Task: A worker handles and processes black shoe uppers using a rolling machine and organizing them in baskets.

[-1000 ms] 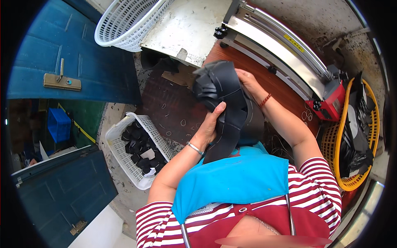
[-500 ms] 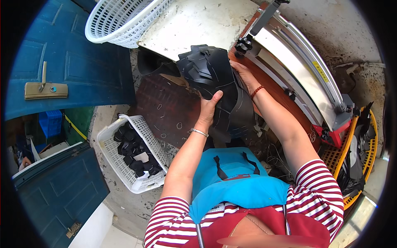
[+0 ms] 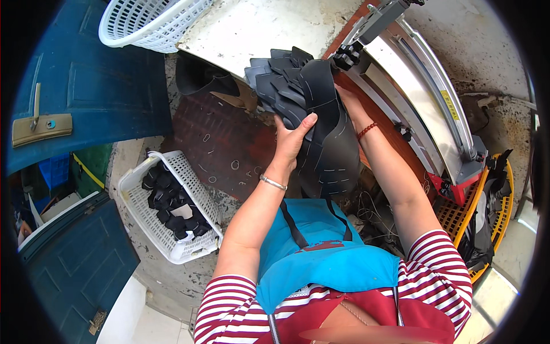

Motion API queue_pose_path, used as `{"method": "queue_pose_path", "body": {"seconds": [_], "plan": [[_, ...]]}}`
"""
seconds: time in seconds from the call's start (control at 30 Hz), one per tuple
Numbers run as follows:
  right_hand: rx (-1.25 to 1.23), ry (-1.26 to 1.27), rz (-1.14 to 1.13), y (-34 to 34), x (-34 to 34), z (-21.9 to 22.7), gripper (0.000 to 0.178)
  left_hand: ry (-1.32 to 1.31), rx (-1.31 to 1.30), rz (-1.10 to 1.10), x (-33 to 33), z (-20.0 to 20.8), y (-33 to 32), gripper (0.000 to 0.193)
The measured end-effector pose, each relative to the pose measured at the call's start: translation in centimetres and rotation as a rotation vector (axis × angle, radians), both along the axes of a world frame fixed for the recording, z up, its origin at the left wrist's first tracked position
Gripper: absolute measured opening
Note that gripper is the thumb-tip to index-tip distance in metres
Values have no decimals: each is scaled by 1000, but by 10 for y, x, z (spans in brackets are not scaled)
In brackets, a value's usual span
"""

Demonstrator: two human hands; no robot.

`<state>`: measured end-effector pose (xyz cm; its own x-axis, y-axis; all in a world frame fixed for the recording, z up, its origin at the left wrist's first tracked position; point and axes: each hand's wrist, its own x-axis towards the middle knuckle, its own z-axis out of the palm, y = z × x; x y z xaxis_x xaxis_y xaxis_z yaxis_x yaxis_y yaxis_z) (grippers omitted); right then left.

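Note:
A thick bundle of black, sheet-like cut pieces [image 3: 326,123] with pale dashed stitch marks is held between my two hands, over the front edge of the work table. My left hand [image 3: 293,139] grips its left side, thumb pointing up on the near face. My right hand [image 3: 350,108] holds the right side; its fingertips are partly hidden behind the bundle. At the far left, the upper ends of the pieces fan out in overlapping layers. One broad, curved piece hangs down toward my blue apron [image 3: 321,229].
A bench machine with a long metal bar [image 3: 441,97] stands at the right. White baskets stand on the table [image 3: 229,34] and the floor; the floor basket [image 3: 129,192] holds black pieces. A yellow basket [image 3: 458,215] is at the right. Blue doors [image 3: 109,86] are at the left.
The black bundle has tilted and its layers are turned, so more of the broad curved piece shows. Both hands keep hold of it. The surroundings have shifted slightly left in the view.

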<state>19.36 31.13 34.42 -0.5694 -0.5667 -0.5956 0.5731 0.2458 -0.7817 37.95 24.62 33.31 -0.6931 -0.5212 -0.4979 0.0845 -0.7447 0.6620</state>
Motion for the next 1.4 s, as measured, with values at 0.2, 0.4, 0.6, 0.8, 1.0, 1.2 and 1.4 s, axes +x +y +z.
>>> {"method": "queue_pose_path", "body": {"seconds": [0.2,0.4,0.6,0.8,1.0,1.2,1.4], "plan": [[32,-74,38,2,20,38,48,-45,-262,117,-2,-13,8,113],[-63,58,155,14,17,22,51,28,-173,142,-3,-8,11,113],[39,280,151,13,4,-10,48,81,-163,211,-1,-16,15,103],[-37,195,122,29,-13,-44,45,142,-168,224,-1,-34,19,101],[-16,236,127,22,-4,-34,42,205,-122,270,2,-48,24,91],[39,301,127,19,-3,-26,46,274,13,187,3,-47,19,90],[147,336,89,6,21,5,55,288,14,189,7,-47,18,83]]}}
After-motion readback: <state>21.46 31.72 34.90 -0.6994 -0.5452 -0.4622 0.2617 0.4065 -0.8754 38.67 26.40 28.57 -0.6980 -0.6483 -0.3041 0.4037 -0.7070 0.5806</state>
